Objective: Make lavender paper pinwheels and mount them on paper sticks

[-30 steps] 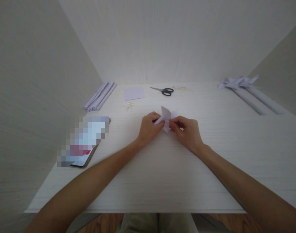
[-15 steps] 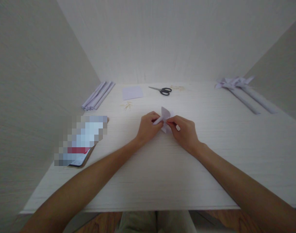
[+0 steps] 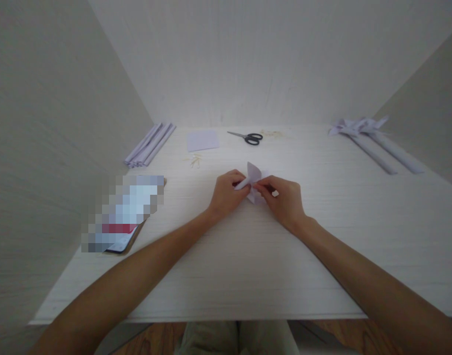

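Note:
Over the middle of the table, my left hand point(image 3: 228, 193) is closed on a pale paper pinwheel point(image 3: 253, 171). Its folded blades stand out between my two hands, and one rolled or curled part points left across my left fingers. From the right, my right hand point(image 3: 285, 199) pinches at the middle of the pinwheel with thumb and forefinger. Any small piece between those fingertips is too small to make out. My fingers hide part of the lower blades.
Rolled paper sticks point(image 3: 150, 145) lie at the left, behind a partly blurred phone point(image 3: 137, 202). A paper square point(image 3: 203, 140), thin pale strips point(image 3: 194, 160) and black-handled scissors point(image 3: 252, 139) lie toward the back. Pinwheels on paper sticks point(image 3: 374, 148) rest at the right. Walls enclose three sides.
My right hand has shifted and turned very slightly at the pinwheel's middle. My left hand keeps its hold, and the other things lie as before.

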A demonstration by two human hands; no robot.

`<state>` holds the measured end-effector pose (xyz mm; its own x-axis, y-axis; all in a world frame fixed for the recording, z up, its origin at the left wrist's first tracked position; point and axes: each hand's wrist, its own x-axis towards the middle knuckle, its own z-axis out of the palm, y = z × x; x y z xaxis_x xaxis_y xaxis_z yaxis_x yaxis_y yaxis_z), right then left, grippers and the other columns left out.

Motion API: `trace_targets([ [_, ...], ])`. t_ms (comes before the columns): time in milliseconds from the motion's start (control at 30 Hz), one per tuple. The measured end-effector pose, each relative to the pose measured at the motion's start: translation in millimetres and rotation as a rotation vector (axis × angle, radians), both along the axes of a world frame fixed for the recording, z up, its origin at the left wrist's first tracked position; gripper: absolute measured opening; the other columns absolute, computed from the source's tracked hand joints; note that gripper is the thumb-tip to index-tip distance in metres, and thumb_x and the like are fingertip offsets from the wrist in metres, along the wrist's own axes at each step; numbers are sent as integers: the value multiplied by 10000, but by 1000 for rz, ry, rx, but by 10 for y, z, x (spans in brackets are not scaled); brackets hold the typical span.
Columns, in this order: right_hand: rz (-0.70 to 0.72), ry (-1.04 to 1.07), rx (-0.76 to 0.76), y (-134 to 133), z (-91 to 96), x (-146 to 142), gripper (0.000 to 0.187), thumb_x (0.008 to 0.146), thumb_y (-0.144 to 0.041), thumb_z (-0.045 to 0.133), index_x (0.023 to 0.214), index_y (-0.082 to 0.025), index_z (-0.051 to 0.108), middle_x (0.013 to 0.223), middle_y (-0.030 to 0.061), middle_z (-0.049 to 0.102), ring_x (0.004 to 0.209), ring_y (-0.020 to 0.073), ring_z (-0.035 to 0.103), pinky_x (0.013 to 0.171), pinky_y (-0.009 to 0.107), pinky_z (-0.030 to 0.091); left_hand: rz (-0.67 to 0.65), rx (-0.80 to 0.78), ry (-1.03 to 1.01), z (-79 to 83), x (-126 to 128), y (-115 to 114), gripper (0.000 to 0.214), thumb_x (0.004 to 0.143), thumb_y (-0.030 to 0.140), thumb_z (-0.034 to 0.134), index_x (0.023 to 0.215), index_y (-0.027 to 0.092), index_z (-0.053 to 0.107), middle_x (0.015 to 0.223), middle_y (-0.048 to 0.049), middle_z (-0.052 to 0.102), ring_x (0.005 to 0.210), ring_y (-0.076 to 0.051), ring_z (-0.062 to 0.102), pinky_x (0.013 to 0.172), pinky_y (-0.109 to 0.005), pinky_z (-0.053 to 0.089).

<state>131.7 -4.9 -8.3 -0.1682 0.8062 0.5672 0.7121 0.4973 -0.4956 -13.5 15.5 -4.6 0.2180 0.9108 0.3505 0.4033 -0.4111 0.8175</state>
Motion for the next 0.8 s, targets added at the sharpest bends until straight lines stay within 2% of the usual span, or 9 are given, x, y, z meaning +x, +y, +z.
trace_targets([
  [133,110,47,38,-12,5,-11,143,742,-147,510,687,-188,635,714,32,654,657,138,598,609,252,468,7,-9,-13,-9,-8,15,98,626,107,517,581,129,601,634,-2,557,606,-100,518,565,-223,392],
  [333,158,53,68,-4,-6,-7,192,757,-117,470,792,-186,646,783,45,666,705,139,607,656,262,478,30,-10,-28,-39,-23,41,92,614,98,521,584,127,603,620,6,551,588,-92,511,554,-217,387],
  [467,113,-26,95,4,-10,10,165,783,-147,466,816,-162,627,713,44,650,642,134,590,603,248,455,20,11,-31,-45,-23,42,97,620,102,517,578,132,600,628,7,555,594,-93,512,557,-217,388],
  [667,26,-162,66,6,4,14,193,812,-253,458,717,-158,597,666,50,611,600,142,551,548,250,403,18,15,-13,-17,-5,11,105,633,115,515,560,134,589,624,4,553,592,-96,510,553,-220,382],
  [800,34,-158,68,6,11,8,205,812,-258,456,684,-164,587,646,43,596,581,135,534,524,245,386,6,16,-10,-6,-1,0,105,628,106,515,554,131,584,621,2,545,593,-96,506,551,-219,381],
])
